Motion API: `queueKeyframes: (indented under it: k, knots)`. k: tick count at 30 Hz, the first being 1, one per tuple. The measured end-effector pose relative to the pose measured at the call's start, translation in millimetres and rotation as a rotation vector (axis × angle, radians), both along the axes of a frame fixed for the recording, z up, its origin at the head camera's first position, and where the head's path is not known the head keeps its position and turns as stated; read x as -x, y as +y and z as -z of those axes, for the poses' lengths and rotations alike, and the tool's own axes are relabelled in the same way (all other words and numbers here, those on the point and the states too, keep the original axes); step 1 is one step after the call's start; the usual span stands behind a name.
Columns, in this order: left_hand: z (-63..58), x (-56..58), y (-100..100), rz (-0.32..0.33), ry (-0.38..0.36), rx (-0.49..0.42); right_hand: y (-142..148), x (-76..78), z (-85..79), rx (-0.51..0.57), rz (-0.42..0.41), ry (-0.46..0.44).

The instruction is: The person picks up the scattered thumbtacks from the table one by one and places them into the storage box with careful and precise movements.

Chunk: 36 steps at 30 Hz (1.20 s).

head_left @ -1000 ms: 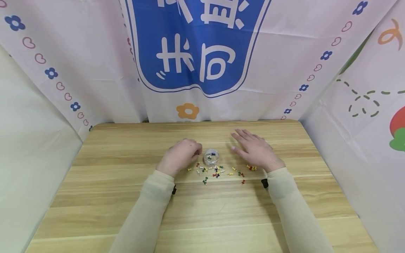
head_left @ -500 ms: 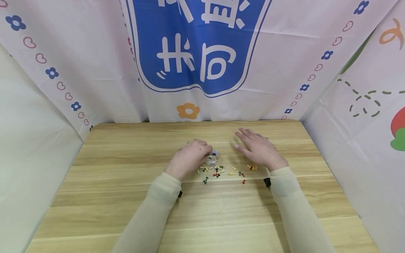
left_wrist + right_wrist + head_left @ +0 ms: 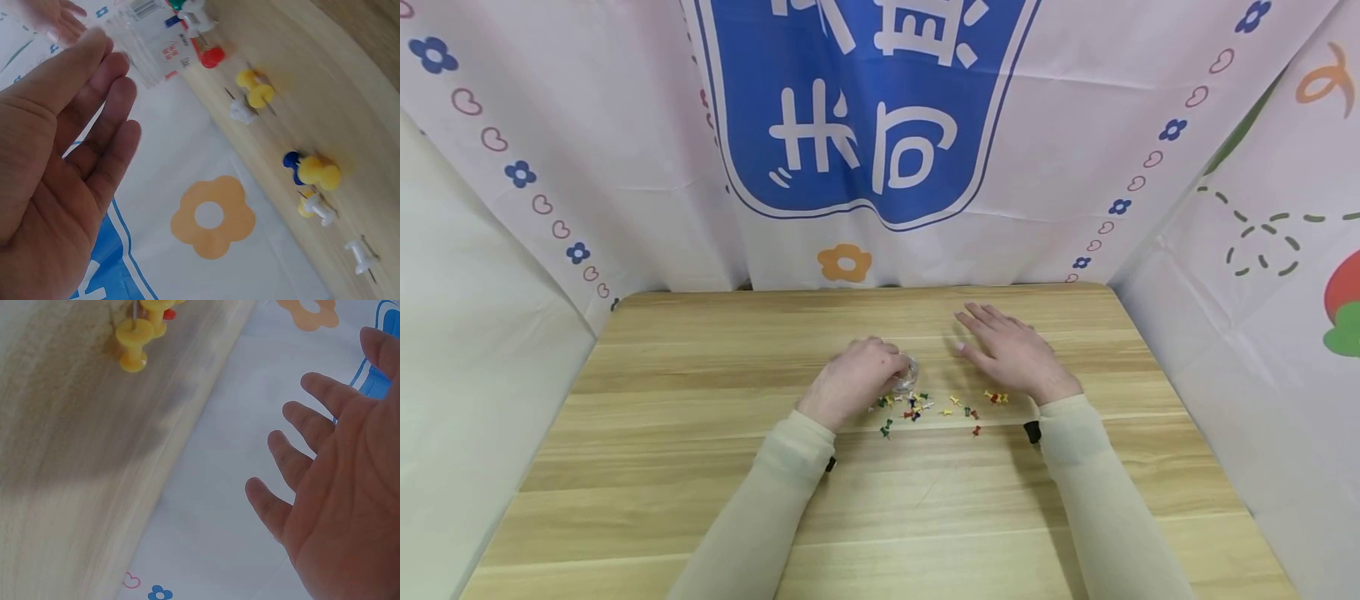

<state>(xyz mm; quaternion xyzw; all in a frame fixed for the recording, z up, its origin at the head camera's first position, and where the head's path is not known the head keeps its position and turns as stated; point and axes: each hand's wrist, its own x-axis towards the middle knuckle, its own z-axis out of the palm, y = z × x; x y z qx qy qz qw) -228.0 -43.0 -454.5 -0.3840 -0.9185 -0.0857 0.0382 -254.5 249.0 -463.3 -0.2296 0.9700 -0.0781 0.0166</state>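
Observation:
My left hand [image 3: 859,377] is at the small clear jar [image 3: 913,372], covering its left part in the head view. In the left wrist view, the thumb and fingertips sit close together at the rim of the jar [image 3: 150,37]; whether they pinch anything is hidden. Loose push pins lie in front of the jar, among them a red push pin [image 3: 212,57] and a white push pin [image 3: 242,111]. My right hand [image 3: 1011,352] is spread with fingers extended, holding nothing, right of the jar. Near it lies a yellow push pin [image 3: 132,345].
More pins are scattered over the wooden table [image 3: 925,500], including a green pin [image 3: 886,431] and a red pin [image 3: 977,431] towards the front. A printed white cloth [image 3: 790,258] hangs behind the table's back edge.
My left hand has moved right, from beside the jar to over its mouth, and reaches slightly farther now. The right hand has shifted slightly right and stays spread.

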Motion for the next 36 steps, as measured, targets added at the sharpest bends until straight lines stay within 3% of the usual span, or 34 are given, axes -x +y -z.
queueKeyframes:
  k: [11, 18, 22, 32, 36]
  knots:
    - [3.5, 3.1, -7.8, -0.036, -0.018, 0.035, -3.1, -1.0, -1.4, -0.003, -0.008, -0.005]
    - [-1.2, 6.2, -17.0, -0.064, -0.048, 0.023, -6.6, -1.4, -2.2, -0.004, -0.019, -0.004]
    - [-6.2, 9.0, -28.4, -0.108, -0.086, -0.003, -8.5, -2.3, -3.7, -0.022, -0.021, -0.006]
    - [-9.4, 20.0, -64.9, -0.192, -0.092, -0.085, -15.2, -5.8, -4.0, -0.029, -0.057, 0.013]
    - [-10.6, 19.9, -74.2, -0.237, -0.144, -0.093, -18.9, -8.4, -6.8, -0.028, -0.081, 0.021]
